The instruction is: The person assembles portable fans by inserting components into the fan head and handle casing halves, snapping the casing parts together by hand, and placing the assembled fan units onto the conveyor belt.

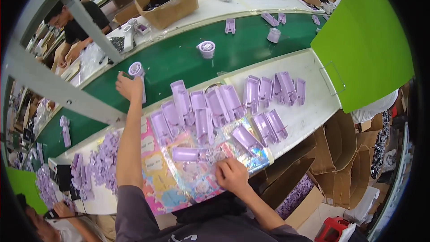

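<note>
Our left hand [130, 86] reaches over the green belt [174, 58], its fingers at the round-headed lilac device [135, 69] that is on the belt; we cannot tell whether they grip it or only touch it. Our right hand [232, 175] is well back on the near side of the belt, fingers curled, and we cannot see whether anything is inside them. Nearest to it, also on the near side of the belt, a lilac shell [186, 154] lies on the glossy patterned sheet [154, 183]. Between that shell and the belt we have a cluster of lilac shells [204, 123]. A lilac round part [206, 49] is on the belt itself, and beyond the belt we see an open cardboard box [172, 11].
</note>
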A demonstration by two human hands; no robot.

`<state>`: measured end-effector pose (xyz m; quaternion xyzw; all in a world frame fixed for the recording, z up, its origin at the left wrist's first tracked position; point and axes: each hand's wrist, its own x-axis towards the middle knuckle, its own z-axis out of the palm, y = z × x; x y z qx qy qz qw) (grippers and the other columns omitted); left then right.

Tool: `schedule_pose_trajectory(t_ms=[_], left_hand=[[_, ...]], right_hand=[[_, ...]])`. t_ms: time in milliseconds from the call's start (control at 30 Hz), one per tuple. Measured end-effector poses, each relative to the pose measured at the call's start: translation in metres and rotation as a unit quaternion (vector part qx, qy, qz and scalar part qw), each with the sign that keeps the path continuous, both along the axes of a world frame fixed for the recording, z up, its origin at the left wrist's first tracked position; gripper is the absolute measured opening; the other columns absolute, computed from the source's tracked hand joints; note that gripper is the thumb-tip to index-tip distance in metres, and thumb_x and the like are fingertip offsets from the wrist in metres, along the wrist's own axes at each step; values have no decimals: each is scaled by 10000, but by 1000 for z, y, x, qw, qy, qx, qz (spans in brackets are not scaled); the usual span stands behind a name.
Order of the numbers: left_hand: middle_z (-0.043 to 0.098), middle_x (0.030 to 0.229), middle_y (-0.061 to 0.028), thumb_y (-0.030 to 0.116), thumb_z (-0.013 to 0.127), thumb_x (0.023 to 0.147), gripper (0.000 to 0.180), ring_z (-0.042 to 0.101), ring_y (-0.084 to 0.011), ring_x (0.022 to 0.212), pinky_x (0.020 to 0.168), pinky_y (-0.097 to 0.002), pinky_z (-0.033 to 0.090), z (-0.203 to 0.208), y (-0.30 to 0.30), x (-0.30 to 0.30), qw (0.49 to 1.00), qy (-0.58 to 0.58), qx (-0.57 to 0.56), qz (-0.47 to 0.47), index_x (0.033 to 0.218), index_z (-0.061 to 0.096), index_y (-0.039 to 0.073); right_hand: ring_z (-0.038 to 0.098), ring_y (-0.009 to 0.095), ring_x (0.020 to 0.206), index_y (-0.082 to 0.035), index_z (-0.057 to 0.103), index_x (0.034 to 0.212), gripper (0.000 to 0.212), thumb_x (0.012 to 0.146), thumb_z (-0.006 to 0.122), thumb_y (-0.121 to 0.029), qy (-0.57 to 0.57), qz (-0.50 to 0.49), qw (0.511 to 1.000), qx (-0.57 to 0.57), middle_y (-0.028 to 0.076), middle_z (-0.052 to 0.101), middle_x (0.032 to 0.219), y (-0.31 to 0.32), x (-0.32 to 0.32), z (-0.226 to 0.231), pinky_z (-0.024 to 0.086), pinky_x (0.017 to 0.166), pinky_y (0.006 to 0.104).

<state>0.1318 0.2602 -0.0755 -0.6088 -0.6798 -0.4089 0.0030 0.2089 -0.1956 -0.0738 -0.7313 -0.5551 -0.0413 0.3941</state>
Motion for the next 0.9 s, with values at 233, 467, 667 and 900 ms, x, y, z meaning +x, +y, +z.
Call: schedule_pose_trajectory(t_ms=[233,467,667,900], left_hand=[[544,1283,-232,336,688,881,601,662,-426,1040,837,-520,569,75,-71,163,875,74,-1,-479,1426,478,193],[429,1392,-242,295,755,853,544,594,-482,1152,922,-530,545,41,-65,210,838,203,-142,-486,1346,534,233],[495,1372,-175,174,711,812,476,596,-407,1129,905,-492,546,97,-115,100,862,76,-29,-500,1276,634,245],[612,1265,-132,142,680,724,482,605,-355,1079,900,-468,497,83,-266,-97,911,-25,61,-408,1204,711,148]], right_hand=[[671,211,733,-116,684,929,191,745,732,-97,-44,2,999,-29,30,651,886,-1,4,4,541,642,328],[666,228,719,-116,683,912,177,744,731,-87,-33,7,999,-26,38,648,873,6,-2,3,534,625,338],[635,266,671,-87,696,883,152,736,714,-54,-20,6,1000,-4,73,626,808,5,-2,1,510,588,364],[614,204,612,-32,699,897,129,806,718,58,139,1,989,48,97,647,796,-3,0,9,468,528,306]])
